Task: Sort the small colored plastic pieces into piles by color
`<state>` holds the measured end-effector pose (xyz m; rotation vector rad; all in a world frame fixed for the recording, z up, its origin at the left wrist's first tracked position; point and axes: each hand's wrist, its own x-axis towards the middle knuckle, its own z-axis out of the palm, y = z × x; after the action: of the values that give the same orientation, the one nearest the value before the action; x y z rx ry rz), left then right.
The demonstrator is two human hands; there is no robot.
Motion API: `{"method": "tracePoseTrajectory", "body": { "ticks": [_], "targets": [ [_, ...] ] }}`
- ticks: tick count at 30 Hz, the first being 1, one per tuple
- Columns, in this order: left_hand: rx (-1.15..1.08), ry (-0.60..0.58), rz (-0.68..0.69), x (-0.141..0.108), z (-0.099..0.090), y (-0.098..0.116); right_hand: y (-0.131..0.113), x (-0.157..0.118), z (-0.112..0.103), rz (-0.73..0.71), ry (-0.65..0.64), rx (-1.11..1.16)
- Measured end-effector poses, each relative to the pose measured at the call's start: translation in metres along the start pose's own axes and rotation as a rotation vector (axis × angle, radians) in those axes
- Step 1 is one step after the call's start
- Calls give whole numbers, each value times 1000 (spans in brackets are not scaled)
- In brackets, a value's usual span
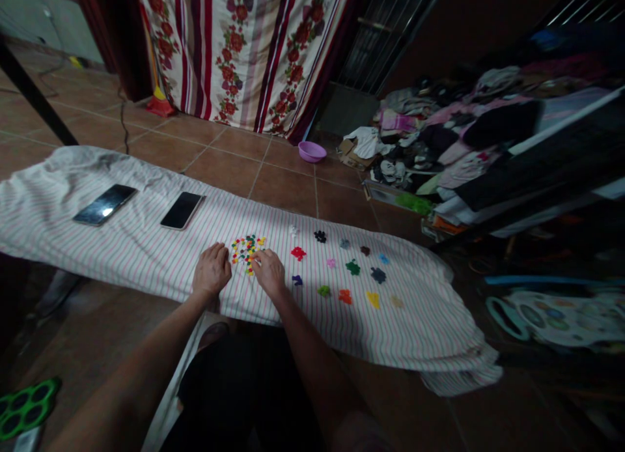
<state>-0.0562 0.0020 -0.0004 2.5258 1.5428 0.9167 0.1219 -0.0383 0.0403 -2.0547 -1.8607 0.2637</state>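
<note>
A mixed heap of tiny coloured pieces (243, 249), mostly red, yellow, green and white, is spread on a striped cloth (273, 230). My left hand (212, 269) rests on the cloth just left of the heap, its fingers lying loosely together. Over the heap's right edge, my right hand (269, 271) has thumb and fingertips pinched; whatever is between them is too small to make out. To the right lie small piles sorted by colour, among them red pieces (298, 253), black pieces (319, 236), dark green pieces (353, 267), orange pieces (345, 296) and yellow pieces (373, 299).
Two phones, one with a glare (105, 204) and one dark (182, 210), lie on the cloth's left part. Beyond are a purple basin (312, 152), a floral curtain (234, 55) and a red dustpan (160, 105). Heaped clothes (454, 126) fill the right side.
</note>
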Motion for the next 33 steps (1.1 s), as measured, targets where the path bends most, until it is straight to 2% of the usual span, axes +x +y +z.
{"method": "tracePoseTrajectory", "body": {
  "ticks": [15,19,26,33],
  "targets": [
    [-12,22,-11,-1,1,-2,5,-12,-7,-16,135,140],
    [-28,12,-6,-1,3,-3,19,-19,-8,-8,172,167],
    [-29,27,3,-1,2,-3,52,-40,-16,-29,309,222],
    [9,48,21,-1,2,-3,80,-60,-30,52,422,224]
  ]
}}
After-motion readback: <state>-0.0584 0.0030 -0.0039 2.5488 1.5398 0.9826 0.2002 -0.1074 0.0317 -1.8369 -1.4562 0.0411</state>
